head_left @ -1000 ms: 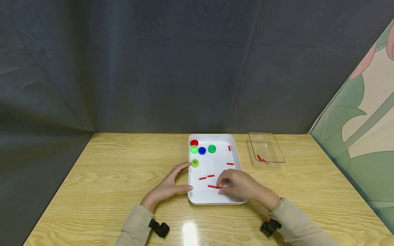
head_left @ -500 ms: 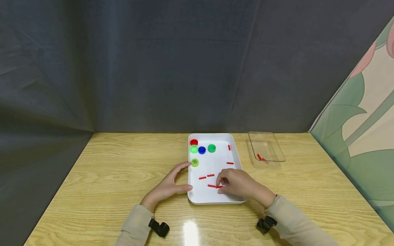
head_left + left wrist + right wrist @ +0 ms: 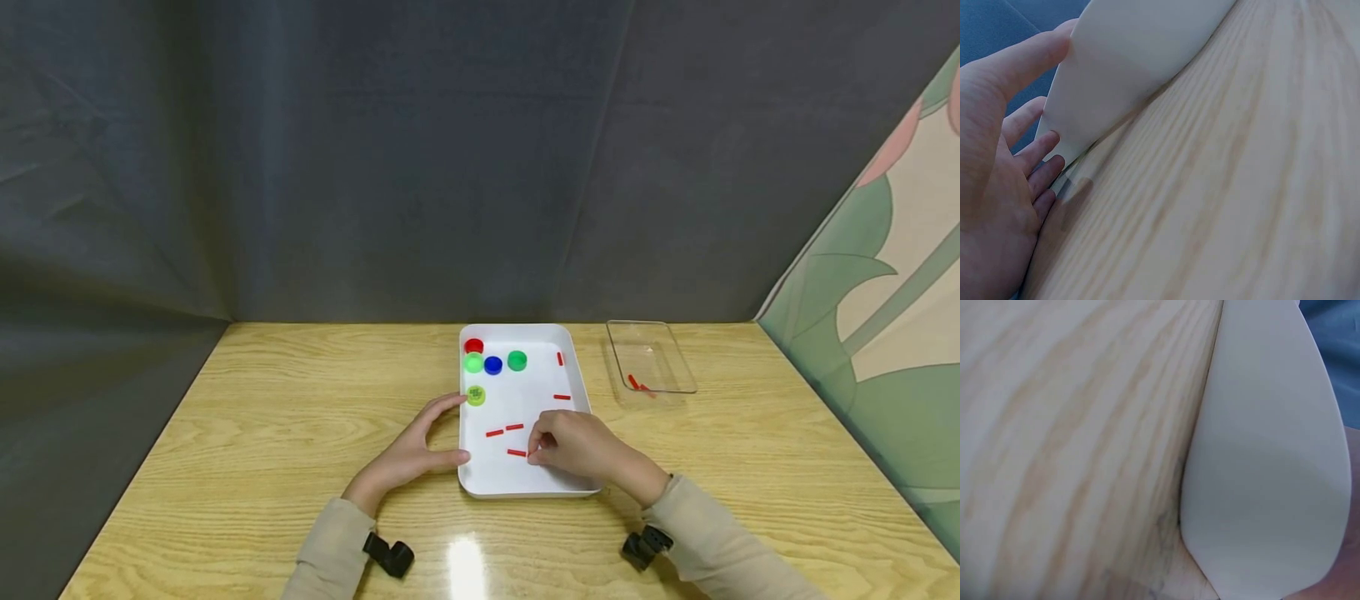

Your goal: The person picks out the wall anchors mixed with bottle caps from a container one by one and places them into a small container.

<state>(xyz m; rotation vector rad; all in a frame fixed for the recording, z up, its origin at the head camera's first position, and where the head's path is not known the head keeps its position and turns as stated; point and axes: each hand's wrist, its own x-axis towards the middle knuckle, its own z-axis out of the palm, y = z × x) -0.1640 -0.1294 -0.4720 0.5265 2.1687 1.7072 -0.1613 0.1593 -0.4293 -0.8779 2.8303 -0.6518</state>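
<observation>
A white tray lies on the wooden table. My left hand touches its left rim with extended thumb and fingertips; the left wrist view shows the fingers spread along the outer wall. Inside the tray, my right hand pinches a small red stick near the tray floor, mostly hidden by thumb and fingertips. Just left of it lies another red stick, with two more farther back. In the right wrist view the tray's wall hides the fingers.
Along the tray's far left are round caps: red, light green, blue, green and yellow-green. Two red sticks lie near the right wall. A clear box with red sticks stands right of the tray.
My right thumb and fingertips have come together over the red stick, which showed between them before. The left hand keeps its place at the rim.
</observation>
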